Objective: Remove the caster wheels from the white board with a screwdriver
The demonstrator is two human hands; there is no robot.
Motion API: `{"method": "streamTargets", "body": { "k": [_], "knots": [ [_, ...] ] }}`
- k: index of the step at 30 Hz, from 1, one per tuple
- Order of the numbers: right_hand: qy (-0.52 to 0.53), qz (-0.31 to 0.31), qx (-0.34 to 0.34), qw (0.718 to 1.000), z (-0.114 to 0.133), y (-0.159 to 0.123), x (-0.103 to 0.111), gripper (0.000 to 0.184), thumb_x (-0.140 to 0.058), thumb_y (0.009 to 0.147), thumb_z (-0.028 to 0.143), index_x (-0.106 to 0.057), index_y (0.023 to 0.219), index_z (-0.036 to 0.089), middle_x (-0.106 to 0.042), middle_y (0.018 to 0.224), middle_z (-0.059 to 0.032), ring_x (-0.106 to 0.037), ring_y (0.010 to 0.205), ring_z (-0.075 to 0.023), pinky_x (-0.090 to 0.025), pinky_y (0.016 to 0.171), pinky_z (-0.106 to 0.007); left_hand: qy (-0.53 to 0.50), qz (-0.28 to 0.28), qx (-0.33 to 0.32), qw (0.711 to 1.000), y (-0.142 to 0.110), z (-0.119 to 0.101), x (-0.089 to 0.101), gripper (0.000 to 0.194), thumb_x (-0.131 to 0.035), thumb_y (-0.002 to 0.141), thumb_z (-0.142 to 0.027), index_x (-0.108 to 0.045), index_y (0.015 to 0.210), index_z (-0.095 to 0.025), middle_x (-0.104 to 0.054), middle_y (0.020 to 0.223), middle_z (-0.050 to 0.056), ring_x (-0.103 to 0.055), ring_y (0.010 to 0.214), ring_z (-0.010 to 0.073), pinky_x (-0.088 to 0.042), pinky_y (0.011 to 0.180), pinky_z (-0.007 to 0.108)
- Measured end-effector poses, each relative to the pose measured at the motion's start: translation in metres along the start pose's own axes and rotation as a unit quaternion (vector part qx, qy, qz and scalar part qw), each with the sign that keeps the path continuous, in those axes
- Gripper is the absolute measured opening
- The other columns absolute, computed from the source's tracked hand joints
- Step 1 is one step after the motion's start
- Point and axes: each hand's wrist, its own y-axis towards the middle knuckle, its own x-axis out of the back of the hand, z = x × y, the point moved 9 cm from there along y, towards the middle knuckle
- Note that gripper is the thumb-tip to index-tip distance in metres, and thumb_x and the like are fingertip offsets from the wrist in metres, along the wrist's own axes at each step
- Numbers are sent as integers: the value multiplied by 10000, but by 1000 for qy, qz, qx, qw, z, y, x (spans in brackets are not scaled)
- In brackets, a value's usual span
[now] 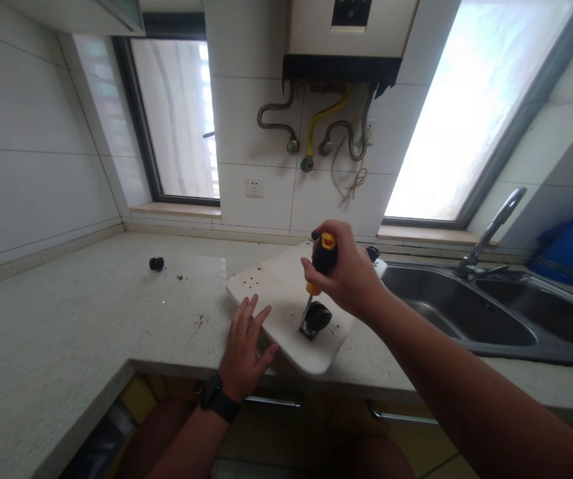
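Note:
My right hand (345, 274) is wrapped round the black and yellow handle of a screwdriver (324, 256). Its shaft points down at the metal base of a black caster wheel (318, 315), which sits on a white board (281, 309) near its front corner. My left hand (247, 346), a dark watch on its wrist, rests against the board's left front edge with the fingers spread. Small screw holes (251, 283) mark the board's left corner. Another black caster (373, 253) shows at the far right corner, partly behind my right hand.
A loose black caster (157, 264) lies on the pale countertop (117, 313) to the left, with dark crumbs (179, 277) near it. Right of the board are a steel double sink (446, 306) and a faucet (490, 229). A blue item (570, 246) stands beyond.

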Motion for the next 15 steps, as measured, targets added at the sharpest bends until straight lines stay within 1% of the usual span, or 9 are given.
{"method": "streamTargets", "body": {
  "k": [3,6,9,11,13,15],
  "knots": [
    [-8,32,6,999,6,-1,-4,503,-681,844,395,-406,1248,276,-654,947,-39,-622,761,-202,-531,747,-425,-2,2,0,1000,0,-1,0,627,-468,1062,-572,-364,1611,-289,-269,1744,149,-191,1624,395,-275,1253,683],
    [-21,51,6,998,10,-2,-6,522,-689,871,435,-412,1279,263,-669,966,-53,-630,781,-210,-532,763,-438,-2,4,2,1000,0,-1,1,632,-486,1058,-561,-360,1616,-292,-265,1748,143,-183,1628,384,-276,1255,677],
    [-17,71,8,997,14,-1,-6,481,-610,947,499,-444,1320,243,-674,1019,-85,-661,846,-232,-543,794,-464,-2,2,3,1000,0,-1,1,629,-490,1058,-553,-367,1619,-296,-269,1750,136,-190,1630,375,-288,1252,671],
    [6,86,6,996,15,2,-3,435,-573,981,519,-506,1320,255,-672,1066,-89,-683,888,-236,-555,813,-469,-1,-1,2,1000,-1,0,2,633,-495,1055,-554,-376,1618,-292,-278,1748,137,-198,1629,375,-296,1250,668],
    [40,103,-5,994,15,5,-1,421,-630,959,533,-580,1302,294,-671,1107,-72,-698,898,-224,-572,819,-456,3,-3,0,1000,-1,0,2,636,-504,1051,-552,-387,1616,-284,-287,1745,139,-207,1627,378,-305,1247,663],
    [73,122,-23,990,12,7,0,450,-721,903,534,-627,1293,332,-683,1103,-46,-700,848,-201,-587,799,-438,7,-3,0,1000,-1,0,1,631,-507,1051,-542,-394,1614,-281,-294,1744,140,-212,1626,378,-308,1247,658]
  ]
}}
